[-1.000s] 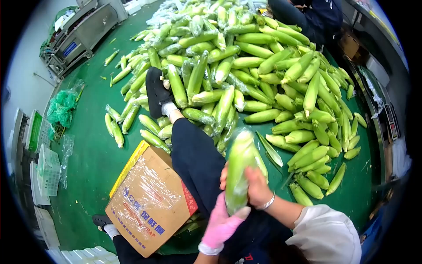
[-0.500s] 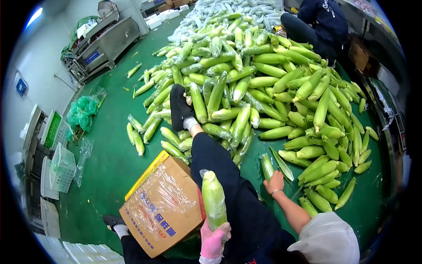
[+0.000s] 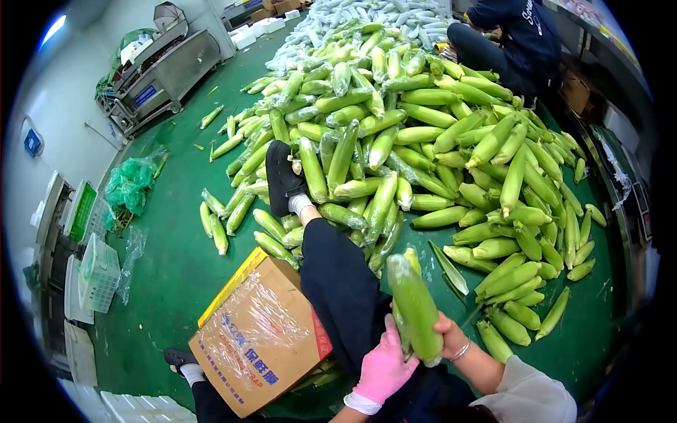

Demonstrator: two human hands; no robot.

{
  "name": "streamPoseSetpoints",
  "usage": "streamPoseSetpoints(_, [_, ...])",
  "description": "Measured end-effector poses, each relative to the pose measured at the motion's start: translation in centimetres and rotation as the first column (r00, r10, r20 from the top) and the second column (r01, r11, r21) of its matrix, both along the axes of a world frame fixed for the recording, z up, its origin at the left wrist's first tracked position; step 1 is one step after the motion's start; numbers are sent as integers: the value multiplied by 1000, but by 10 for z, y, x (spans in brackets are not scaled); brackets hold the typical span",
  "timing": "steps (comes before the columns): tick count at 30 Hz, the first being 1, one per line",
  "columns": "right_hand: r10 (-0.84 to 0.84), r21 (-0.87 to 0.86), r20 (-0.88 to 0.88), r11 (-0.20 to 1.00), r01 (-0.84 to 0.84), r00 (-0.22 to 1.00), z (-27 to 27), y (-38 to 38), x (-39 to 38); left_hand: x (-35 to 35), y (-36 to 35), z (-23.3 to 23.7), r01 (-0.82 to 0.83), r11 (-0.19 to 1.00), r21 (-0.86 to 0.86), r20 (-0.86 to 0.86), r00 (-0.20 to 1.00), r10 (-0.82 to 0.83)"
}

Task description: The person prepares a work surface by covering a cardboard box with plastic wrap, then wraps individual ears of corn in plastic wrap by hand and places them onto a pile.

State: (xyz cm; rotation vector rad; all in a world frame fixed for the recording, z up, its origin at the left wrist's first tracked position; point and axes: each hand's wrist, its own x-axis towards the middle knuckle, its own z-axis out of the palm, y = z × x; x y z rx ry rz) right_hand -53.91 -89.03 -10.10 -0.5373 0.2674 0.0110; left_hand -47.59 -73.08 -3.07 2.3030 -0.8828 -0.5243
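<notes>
Two ears of corn (image 3: 417,310) appear to be held together, tilted slightly, above the green floor (image 3: 169,282) and just beside the outstretched leg (image 3: 338,275); the rear one is mostly hidden. They are clasped from the left by the pink-gloved left hand (image 3: 386,363) and from the right by the bare right hand (image 3: 449,337), the fingers of both curled round them. Bringing the ears together seems to be the step in hand; a firm, even hold is called for by any further handling. Left of the leg, a carton (image 3: 264,331) is set down. Much of the floor is covered by a corn heap (image 3: 427,114). Near its far left corner a metal machine (image 3: 166,77) is placed; at its far right edge a dark-clothed person (image 3: 518,49) is seated.
</notes>
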Motion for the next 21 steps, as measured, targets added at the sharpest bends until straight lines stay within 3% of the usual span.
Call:
streamPoseSetpoints(2, [26, 124, -31, 992, -21, 999, 18, -14, 28, 9, 10, 3, 60, 995, -78, -85, 994, -66])
streamPoseSetpoints(3, [34, 74, -55, 997, -30, 998, 11, -29, 46, 15, 16, 6, 116, 980, -159, -165, 976, -143])
streamPoseSetpoints(4, [-27, -90, -20, 996, 25, 999, 1, -45, 71, 17, 23, 16, 62, 958, -279, -201, 972, -122])
streamPoseSetpoints(5, [-71, -269, -62, 962, 52, 996, 17, -60, 97, 17, 32, 24, 71, 957, -280, -188, 974, -128])
streamPoseSetpoints(7, [-122, -589, -25, 804, 84, 992, 47, -99, 167, 13, 60, 28, -370, 866, -336, -522, 839, 156])
streamPoseSetpoints(9, [-221, -730, 78, 651, 206, 972, 99, -141, 255, 20, 96, 15, -535, 785, -311, -577, 763, 291])
streamPoseSetpoints(11, [-201, -902, 109, 391, 182, 974, 136, -225, 379, 26, 127, 1, -698, 676, -236, -644, 633, 429])
streamPoseSetpoints(12, [-248, -979, 151, 94, 179, 957, 179, -244, 411, 28, 141, -1, -704, 690, -167, -606, 625, 492])
streamPoseSetpoints(13, [-202, -961, 164, 187, 202, 965, 210, -265, 433, 31, 151, 0, -711, 696, -100, -558, 620, 552])
streamPoseSetpoints(14, [-437, -947, 223, 115, 300, 871, 238, -258, 429, 32, 158, 4, -688, 717, -113, -487, 667, 564])
streamPoseSetpoints(15, [-502, -917, 350, -11, 399, 791, 241, -268, 436, 31, 162, 9, -718, 687, -109, -463, 648, 604])
streamPoseSetpoints(17, [-412, -938, 294, 47, 343, 862, 219, -271, 410, 27, 176, 9, -794, 597, -114, -495, 566, 659])
streamPoseSetpoints(19, [-319, -933, 314, -279, 228, 894, 164, -284, 357, 24, 187, 4, -820, 559, -121, -480, 541, 691])
streamPoseSetpoints(20, [-321, -852, 408, -470, 231, 854, 127, -294, 332, 23, 194, 3, -819, 562, -119, -462, 546, 698])
streamPoseSetpoints(21, [-361, -850, 269, -525, 44, 893, 109, -298, 292, 22, 200, 2, -815, 567, -118, -445, 554, 704])
